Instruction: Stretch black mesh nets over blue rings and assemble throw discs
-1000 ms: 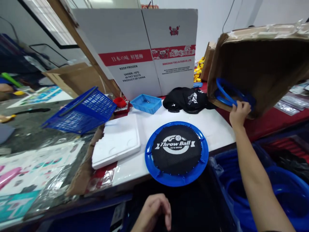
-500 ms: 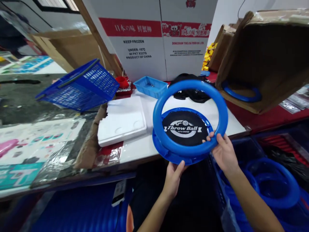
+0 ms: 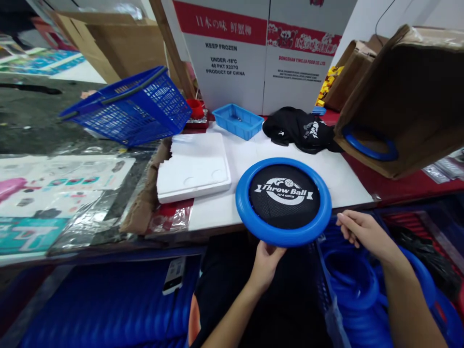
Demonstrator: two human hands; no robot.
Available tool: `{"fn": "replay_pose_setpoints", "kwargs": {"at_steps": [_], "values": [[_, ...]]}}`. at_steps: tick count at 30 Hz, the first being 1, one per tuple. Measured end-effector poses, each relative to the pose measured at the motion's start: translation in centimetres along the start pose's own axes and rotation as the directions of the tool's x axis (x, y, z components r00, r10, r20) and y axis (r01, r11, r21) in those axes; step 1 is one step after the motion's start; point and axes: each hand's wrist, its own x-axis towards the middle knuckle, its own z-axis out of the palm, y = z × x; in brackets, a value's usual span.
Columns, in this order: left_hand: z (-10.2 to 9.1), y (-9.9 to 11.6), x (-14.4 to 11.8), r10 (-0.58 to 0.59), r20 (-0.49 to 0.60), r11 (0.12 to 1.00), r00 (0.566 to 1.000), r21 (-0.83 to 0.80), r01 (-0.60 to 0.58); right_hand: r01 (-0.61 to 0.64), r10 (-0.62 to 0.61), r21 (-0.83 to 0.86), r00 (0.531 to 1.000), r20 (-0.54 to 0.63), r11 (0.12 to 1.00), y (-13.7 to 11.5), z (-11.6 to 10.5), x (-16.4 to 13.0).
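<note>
A round blue disc (image 3: 283,200) with a black mesh centre printed "Throw Ball" lies at the front edge of the white table top (image 3: 337,176); a smooth blue ring now sits on its rim. My left hand (image 3: 266,258) grips the disc's near edge from below. My right hand (image 3: 362,231) hovers just right of the disc, fingers loosely curled, holding nothing. Another blue ring (image 3: 368,145) lies inside a tilted brown cardboard box (image 3: 406,101) at the right.
A white foam slab (image 3: 194,166), a small blue tray (image 3: 238,121), a tipped blue basket (image 3: 130,106) and black fabric (image 3: 300,128) are on the table. White printed cartons (image 3: 261,48) stand behind. A bin of blue rings (image 3: 362,290) is at lower right. Printed sheets (image 3: 54,193) lie left.
The blue ring held up in both hands has come down onto the disc's rim. My right hand let go and drew off to the right; my left hand stays at the near edge.
</note>
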Motion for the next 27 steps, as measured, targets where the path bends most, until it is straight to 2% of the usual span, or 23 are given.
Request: {"fn": "replay_pose_setpoints", "kwargs": {"at_steps": [1, 3, 4, 6, 8, 9, 11, 13, 17, 19, 21, 23, 25, 27], "values": [[-0.1, -0.1, 0.0, -0.001, -0.004, 1.000, 1.000, 0.005, 0.001, 0.080, -0.088, -0.121, 0.994, -0.059, 0.989, -0.2, 0.0, -0.2], [-0.3, -0.3, 0.0, 0.000, 0.001, 1.000, 1.000, 0.016, 0.000, 0.277, -0.321, -0.312, 0.942, -0.099, 0.909, -0.7, 0.6, -0.6], [-0.4, -0.3, 0.0, 0.002, 0.006, 1.000, 1.000, 0.021, -0.002, 0.374, -0.423, -0.376, 0.905, -0.054, 0.848, -1.0, 1.1, -0.8], [-0.4, 0.0, -0.1, 0.000, 0.018, 1.000, 1.000, 0.028, -0.001, 0.540, -0.540, -0.430, 0.831, 0.135, 0.724, -1.8, 2.4, -1.0], [-0.3, 0.4, -0.1, -0.005, 0.017, 1.000, 1.000, 0.029, 0.005, 0.653, -0.575, -0.417, 0.756, 0.314, 0.632, -2.6, 3.6, -0.7], [-0.2, 0.6, -0.2, -0.009, 0.015, 1.000, 1.000, 0.030, 0.008, 0.690, -0.590, -0.405, 0.724, 0.359, 0.600, -3.0, 4.1, -0.2], [0.0, 0.9, -0.2, -0.008, 0.013, 0.999, 1.000, 0.037, 0.008, 0.736, -0.633, -0.385, 0.676, 0.378, 0.557, -4.1, 5.2, 1.6], [0.1, 0.9, -0.3, -0.004, 0.023, 0.999, 1.000, 0.049, 0.003, 0.756, -0.661, -0.377, 0.652, 0.371, 0.535, -5.5, 6.2, 4.7], [-0.1, 0.6, -0.3, -0.032, 0.039, 0.998, 0.999, 0.051, 0.030, 0.773, -0.609, -0.406, 0.634, 0.477, 0.487, -8.2, 8.7, 12.0], [-0.4, 0.6, -0.5, -0.040, 0.044, 0.999, 0.998, 0.039, 0.038, 0.783, -0.603, -0.424, 0.621, 0.501, 0.455, -9.3, 9.8, 13.8], [-0.6, 0.8, -0.8, -0.027, 0.055, 1.000, 0.998, 0.017, 0.026, 0.802, -0.593, -0.440, 0.596, 0.542, 0.404, -10.2, 10.3, 13.4], [-1.0, 1.0, -1.1, -0.010, 0.062, 1.000, 0.998, -0.018, 0.011, 0.824, -0.553, -0.432, 0.567, 0.610, 0.368, -10.5, 10.0, 11.0], [-1.3, 1.2, -1.3, 0.004, 0.067, 0.999, 0.998, -0.051, 0.000, 0.836, -0.501, -0.376, 0.543, 0.674, 0.400, -10.1, 8.9, 7.8], [-1.3, 1.5, -1.2, 0.018, 0.086, 0.998, 0.996, -0.069, -0.012, 0.831, -0.507, -0.361, 0.547, 0.666, 0.423, -9.1, 7.3, 4.9]]}}
